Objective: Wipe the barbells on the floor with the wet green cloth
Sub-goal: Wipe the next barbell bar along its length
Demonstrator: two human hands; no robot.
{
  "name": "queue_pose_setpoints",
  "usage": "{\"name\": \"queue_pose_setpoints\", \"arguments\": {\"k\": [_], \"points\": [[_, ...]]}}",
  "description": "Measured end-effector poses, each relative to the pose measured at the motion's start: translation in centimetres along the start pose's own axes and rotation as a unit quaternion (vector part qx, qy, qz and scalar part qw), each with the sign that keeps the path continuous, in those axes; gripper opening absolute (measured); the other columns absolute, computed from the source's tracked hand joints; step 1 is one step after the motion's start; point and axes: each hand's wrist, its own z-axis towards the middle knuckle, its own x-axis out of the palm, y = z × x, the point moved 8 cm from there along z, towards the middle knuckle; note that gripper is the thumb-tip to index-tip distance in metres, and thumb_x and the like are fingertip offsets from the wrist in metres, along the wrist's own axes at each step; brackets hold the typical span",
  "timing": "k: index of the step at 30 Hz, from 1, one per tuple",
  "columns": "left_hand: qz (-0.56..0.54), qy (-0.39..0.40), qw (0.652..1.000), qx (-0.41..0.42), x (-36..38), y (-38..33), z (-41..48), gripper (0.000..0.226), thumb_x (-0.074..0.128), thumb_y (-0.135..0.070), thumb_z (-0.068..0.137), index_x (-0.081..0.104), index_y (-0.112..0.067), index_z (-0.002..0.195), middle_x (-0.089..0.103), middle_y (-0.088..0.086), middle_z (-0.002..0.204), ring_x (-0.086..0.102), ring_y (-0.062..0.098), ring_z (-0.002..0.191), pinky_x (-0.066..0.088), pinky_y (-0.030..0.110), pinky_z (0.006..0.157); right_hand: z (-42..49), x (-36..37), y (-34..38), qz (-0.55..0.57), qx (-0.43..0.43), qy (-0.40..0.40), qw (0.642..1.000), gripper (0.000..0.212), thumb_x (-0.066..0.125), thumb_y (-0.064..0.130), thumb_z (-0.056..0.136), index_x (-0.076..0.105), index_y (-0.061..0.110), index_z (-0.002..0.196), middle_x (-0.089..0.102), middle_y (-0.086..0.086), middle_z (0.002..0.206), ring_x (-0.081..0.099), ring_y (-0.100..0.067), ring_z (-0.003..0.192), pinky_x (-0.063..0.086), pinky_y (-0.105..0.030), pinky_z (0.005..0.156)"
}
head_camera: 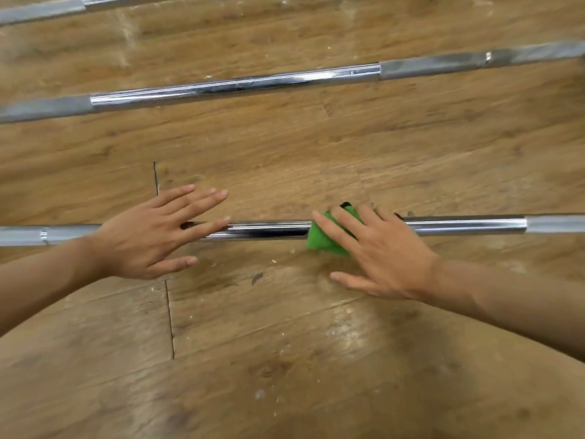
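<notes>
Head view: right hand [380,248] presses green cloth [319,240] on nearest barbell [269,229], fingers straight; left hand [148,236] spread open above it. Scuffed wooden floor [285,359] separates the next barbell [237,85].

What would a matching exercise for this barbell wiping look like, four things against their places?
1 left hand
2 right hand
3 green cloth
4 middle barbell

A draped on the nearest barbell
B untouched on the floor, farther off
C pressing the cloth
D spread over bare chrome, holding nothing

Pairs: 1-D, 2-C, 3-A, 4-B
</notes>
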Motion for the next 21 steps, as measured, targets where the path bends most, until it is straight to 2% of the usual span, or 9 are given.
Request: {"name": "queue_pose_setpoints", "arguments": {"k": [4,7,10,14,16,19,21], "points": [[0.008,-0.001,1.000,0.012,-0.2,-0.3,-0.1,0.068,0.026,-0.055,0.108,0.022,-0.021,0.166,0.011,0.023,0.172,0.016,0.038,0.159,0.015,0.056,0.126,-8.1,1.5,-7.9,0.002,0.021,0.055,0.998,0.087,0.033,0.065,0.100,0.013,0.010,0.165,0.046,-0.021,0.152,0.053,-0.040,0.104,0.049,-0.050,0.085],[0.011,0.001,1.000,0.004,0.0,-0.3,-0.2,0.069,0.030,-0.056,0.106,0.023,-0.023,0.166,0.011,0.021,0.173,0.015,0.038,0.160,0.015,0.057,0.126,-9.2,1.8,-9.1,0.005,0.039,0.076,0.996,0.089,0.026,0.068,0.101,0.020,0.005,0.162,0.046,-0.023,0.153,0.055,-0.042,0.103,0.045,-0.051,0.085],[0.013,0.000,1.000,0.002,0.0,-0.4,-0.2,0.070,0.029,-0.058,0.106,0.023,-0.024,0.166,0.012,0.020,0.173,0.016,0.037,0.160,0.016,0.056,0.126,-5.3,0.7,-5.0,0.020,0.052,0.050,0.997,0.098,0.031,0.074,0.096,0.024,0.001,0.161,0.047,-0.023,0.152,0.055,-0.042,0.104,0.044,-0.050,0.082],[0.008,0.006,1.000,-0.006,0.0,-0.1,-0.1,0.069,0.029,-0.059,0.106,0.024,-0.025,0.166,0.013,0.019,0.173,0.018,0.036,0.159,0.016,0.056,0.126,2.5,-0.6,2.7,0.040,0.028,-0.016,0.999,0.102,0.032,0.078,0.092,0.015,0.007,0.163,0.047,-0.020,0.150,0.054,-0.039,0.110,0.042,-0.048,0.082],[0.012,0.012,1.000,-0.011,0.1,0.2,0.0,0.068,0.029,-0.059,0.107,0.023,-0.027,0.166,0.014,0.019,0.173,0.020,0.036,0.159,0.018,0.056,0.126,5.5,-0.7,5.2,0.046,0.039,-0.028,0.998,0.102,0.032,0.080,0.092,0.018,0.009,0.164,0.047,-0.018,0.150,0.053,-0.038,0.108,0.039,-0.046,0.082],[0.013,0.023,1.000,-0.014,0.0,0.6,0.3,0.066,0.028,-0.059,0.107,0.022,-0.029,0.166,0.016,0.020,0.172,0.026,0.037,0.157,0.022,0.056,0.124,6.9,-0.9,5.9,0.040,0.052,-0.036,0.997,0.099,0.031,0.078,0.093,0.021,0.010,0.164,0.049,-0.017,0.149,0.052,-0.036,0.107,0.036,-0.045,0.080],[0.011,0.033,0.999,-0.018,0.0,0.9,0.4,0.067,0.028,-0.060,0.107,0.019,-0.030,0.167,0.015,0.020,0.172,0.026,0.037,0.157,0.022,0.055,0.125,6.1,-0.9,4.8,0.025,0.023,-0.047,0.998,0.094,0.030,0.074,0.095,0.020,0.011,0.164,0.049,-0.017,0.147,0.051,-0.036,0.107,0.037,-0.045,0.080]]}}
